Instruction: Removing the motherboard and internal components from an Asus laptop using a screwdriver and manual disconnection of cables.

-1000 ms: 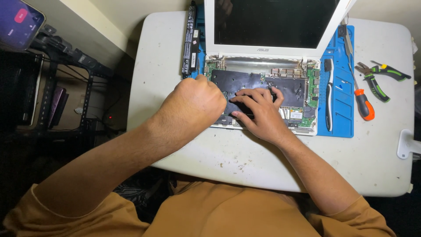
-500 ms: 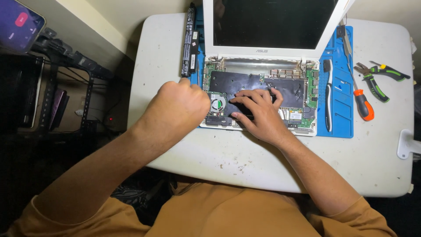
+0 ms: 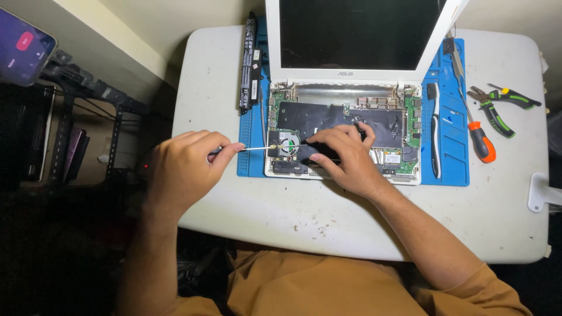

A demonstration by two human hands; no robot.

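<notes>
A white laptop (image 3: 345, 76) lies open on a blue work mat (image 3: 448, 167), its bottom half uncovered so the circuit board and a round fan (image 3: 288, 142) show. My left hand (image 3: 187, 161) is off the left side of the mat, closed around a thin metal tool (image 3: 257, 148) whose tip points right and reaches the laptop's left edge near the fan. My right hand (image 3: 345, 159) rests on the black sheet over the board, fingers pressing down beside the fan.
A long black battery (image 3: 250, 64) lies along the mat's left edge. On the right are a black spudger (image 3: 434, 129), an orange-handled screwdriver (image 3: 481, 140) and green-handled pliers (image 3: 503, 108). A phone on a stand (image 3: 23, 52) is at far left. The white table (image 3: 281, 216) carries small debris.
My left hand has drawn back leftward from over the laptop's board to beyond the mat's edge, exposing the fan and the thin tool. My right hand stays in place.
</notes>
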